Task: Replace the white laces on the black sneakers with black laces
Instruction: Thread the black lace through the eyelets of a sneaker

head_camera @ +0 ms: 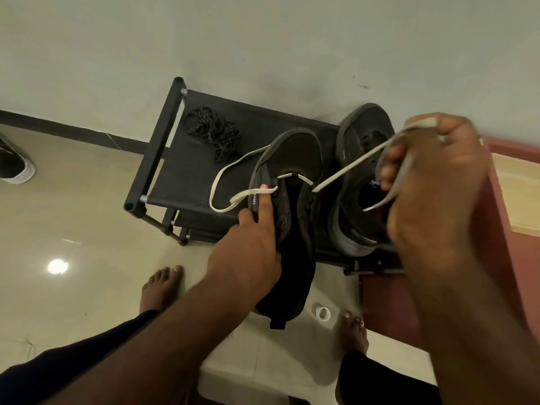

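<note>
Two black sneakers sit on a black rack (pixel 190 171). My left hand (pixel 251 247) grips the nearer sneaker (pixel 292 159) by its left side, forefinger stretched along the eyelets. A white lace (pixel 230 168) is still threaded through that shoe's lowest eyelets, and its left end loops loose over the rack. My right hand (pixel 438 182) pinches the lace's right end, pulled taut and raised above the second sneaker (pixel 359 135). A heap of black laces (pixel 213 133) lies at the rack's back left.
The rack stands against a pale wall on a glossy tiled floor. My bare feet (pixel 160 287) are on the floor in front. A small white ring (pixel 323 313) lies by my right foot. Another shoe (pixel 14 162) is at far left, a red-brown ledge (pixel 496 217) at right.
</note>
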A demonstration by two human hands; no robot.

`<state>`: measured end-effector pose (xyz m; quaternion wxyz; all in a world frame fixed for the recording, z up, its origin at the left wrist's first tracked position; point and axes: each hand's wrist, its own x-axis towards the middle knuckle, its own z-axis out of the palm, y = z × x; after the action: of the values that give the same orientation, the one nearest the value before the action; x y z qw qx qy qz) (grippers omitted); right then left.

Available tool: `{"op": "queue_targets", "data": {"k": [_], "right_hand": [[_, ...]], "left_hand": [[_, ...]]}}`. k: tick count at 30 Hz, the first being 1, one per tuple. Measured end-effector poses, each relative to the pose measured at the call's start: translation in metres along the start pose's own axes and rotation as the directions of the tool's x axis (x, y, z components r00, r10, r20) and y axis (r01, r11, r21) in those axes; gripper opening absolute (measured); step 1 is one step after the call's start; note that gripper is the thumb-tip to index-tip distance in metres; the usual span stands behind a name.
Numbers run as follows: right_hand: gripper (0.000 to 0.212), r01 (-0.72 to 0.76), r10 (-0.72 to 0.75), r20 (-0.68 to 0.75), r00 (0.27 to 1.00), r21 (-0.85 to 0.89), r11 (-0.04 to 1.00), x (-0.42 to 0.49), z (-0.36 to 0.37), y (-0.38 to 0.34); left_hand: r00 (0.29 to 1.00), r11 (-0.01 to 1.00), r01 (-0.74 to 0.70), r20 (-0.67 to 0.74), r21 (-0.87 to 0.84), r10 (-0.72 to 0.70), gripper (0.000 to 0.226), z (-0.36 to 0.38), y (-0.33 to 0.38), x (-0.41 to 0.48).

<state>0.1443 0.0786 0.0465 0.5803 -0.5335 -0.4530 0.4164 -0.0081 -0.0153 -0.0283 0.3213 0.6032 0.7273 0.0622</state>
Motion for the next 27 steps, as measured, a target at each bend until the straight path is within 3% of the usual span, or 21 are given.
{"op": "queue_targets", "data": {"k": [2, 4, 6, 8, 10, 11, 13, 15, 18, 19, 21, 23, 26, 27], "right_hand": [[0.005, 0.009, 0.017, -0.090, 0.996, 0.276, 0.961, 0.003, -0.006, -0.014], [0.008, 0.004, 0.032, -0.092, 0.995, 0.365, 0.931, 0.001, -0.009, -0.014], [0.004, 0.032, -0.042, 0.037, 0.998, 0.225, 0.974, -0.007, -0.011, -0.004], [0.017, 0.013, 0.012, 0.192, 0.981, -0.130, 0.991, -0.017, -0.013, 0.005], [0.033, 0.054, 0.122, 0.274, 0.954, -0.557, 0.829, -0.028, -0.014, 0.014], [0.036, 0.123, 0.122, 0.302, 0.945, -0.679, 0.723, -0.034, -0.013, 0.016], [0.025, 0.165, 0.087, 0.298, 0.951, -0.721, 0.673, -0.048, -0.010, 0.015], [0.004, 0.099, 0.107, 0.267, 0.958, -0.656, 0.748, -0.058, -0.006, 0.013], [0.054, 0.087, 0.157, 0.333, 0.930, -0.614, 0.785, -0.064, -0.002, 0.024], [0.067, 0.142, 0.159, 0.399, 0.903, -0.627, 0.766, -0.064, 0.001, 0.028], [0.075, 0.316, 0.175, 0.544, 0.821, -0.688, 0.653, -0.060, 0.008, 0.040], [0.058, 0.418, 0.171, 0.578, 0.798, -0.734, 0.535, -0.054, 0.012, 0.047], [0.018, 0.396, 0.094, 0.494, 0.864, -0.785, 0.477, -0.048, 0.011, 0.042], [0.024, 0.394, 0.104, 0.487, 0.867, -0.799, 0.454, -0.048, 0.008, 0.040]], "left_hand": [[1.000, 1.000, 0.013, -0.003, 0.003, -0.013, 0.096, -0.001, 0.002, -0.002], [0.999, 1.000, 0.028, -0.017, 0.000, -0.028, 0.096, -0.001, 0.002, -0.003], [0.999, 0.998, 0.050, -0.017, -0.040, -0.051, 0.094, 0.000, 0.001, -0.006], [0.997, 0.989, 0.081, -0.002, -0.121, -0.081, 0.094, 0.000, 0.000, -0.009], [0.994, 0.977, 0.106, 0.011, -0.187, -0.106, 0.093, -0.001, -0.004, -0.011], [0.994, 0.975, 0.107, 0.011, -0.196, -0.107, 0.092, -0.002, -0.005, -0.011], [0.995, 0.982, 0.103, 0.016, -0.157, -0.102, 0.088, -0.002, -0.005, -0.011], [0.994, 0.988, 0.110, 0.024, -0.108, -0.108, 0.087, -0.001, -0.003, -0.014], [0.994, 0.991, 0.105, 0.043, -0.088, -0.101, 0.088, 0.004, -0.001, -0.020], [0.994, 0.992, 0.098, 0.047, -0.080, -0.094, 0.088, 0.004, -0.003, -0.020], [0.995, 0.994, 0.088, 0.057, -0.070, -0.084, 0.090, 0.003, -0.005, -0.019], [0.995, 0.991, 0.095, 0.049, -0.097, -0.091, 0.092, 0.001, -0.007, -0.016], [0.992, 0.980, 0.122, -0.003, -0.156, -0.124, 0.075, -0.001, -0.006, -0.013], [0.992, 0.976, 0.123, -0.016, -0.180, -0.128, 0.067, -0.001, -0.006, -0.012]]}}
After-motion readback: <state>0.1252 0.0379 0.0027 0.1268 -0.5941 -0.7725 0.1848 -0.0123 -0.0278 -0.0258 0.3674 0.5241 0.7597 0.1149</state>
